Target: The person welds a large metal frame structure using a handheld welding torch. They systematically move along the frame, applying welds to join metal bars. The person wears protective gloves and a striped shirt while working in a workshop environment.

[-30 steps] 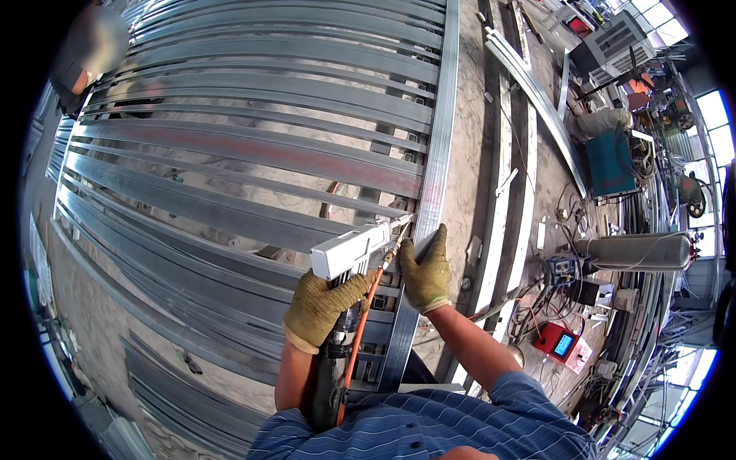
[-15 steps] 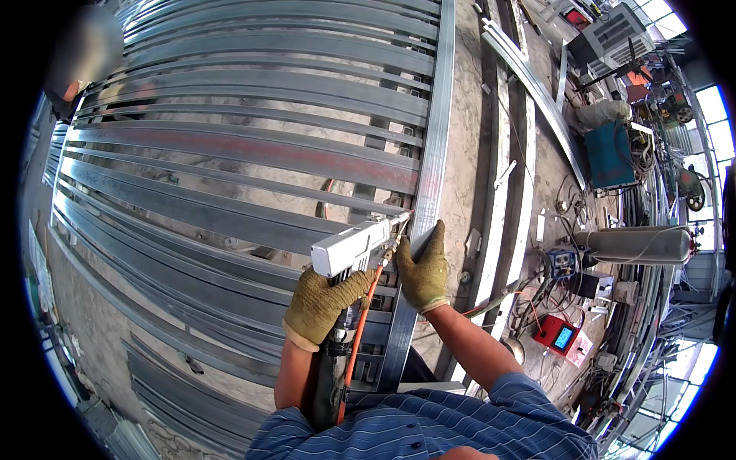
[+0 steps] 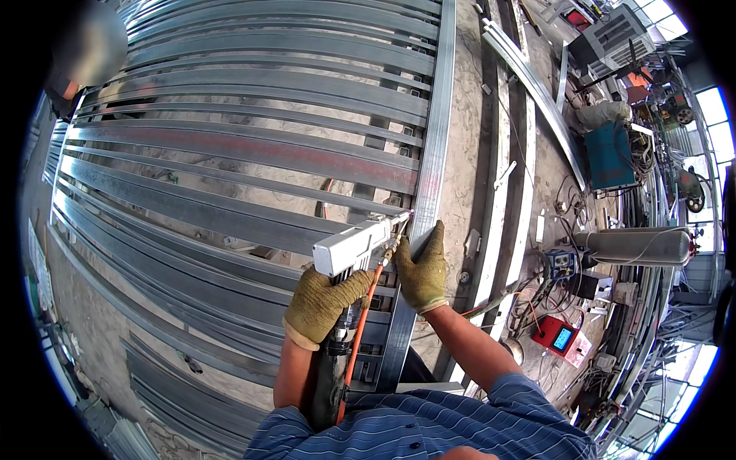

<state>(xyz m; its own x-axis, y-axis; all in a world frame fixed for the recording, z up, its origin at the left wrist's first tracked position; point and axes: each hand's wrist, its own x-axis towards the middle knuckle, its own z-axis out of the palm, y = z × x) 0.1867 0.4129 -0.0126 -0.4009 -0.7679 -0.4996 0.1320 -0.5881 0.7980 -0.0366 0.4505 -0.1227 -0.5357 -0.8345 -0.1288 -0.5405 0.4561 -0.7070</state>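
Note:
My left hand, in an olive work glove, is closed round the handle of a white-and-grey handheld welding gun. The nozzle points at the joint where a thin metal bar meets the long edge rail of a steel frame. An orange hose and a thick black cable run down from the gun past my left forearm. My gloved right hand rests over the rail just below the nozzle, thumb and fingers spread apart. Its thumb is close to the gun's fittings; whether they touch, I cannot tell.
Parallel galvanized bars stretch leftward. At the far left is another person. Long metal profiles lie right of the frame. Further right are a gas cylinder, a teal machine, a red box with a screen and loose cables.
The gun and both hands have stayed almost in place. The gun's body has shifted very slightly to the right.

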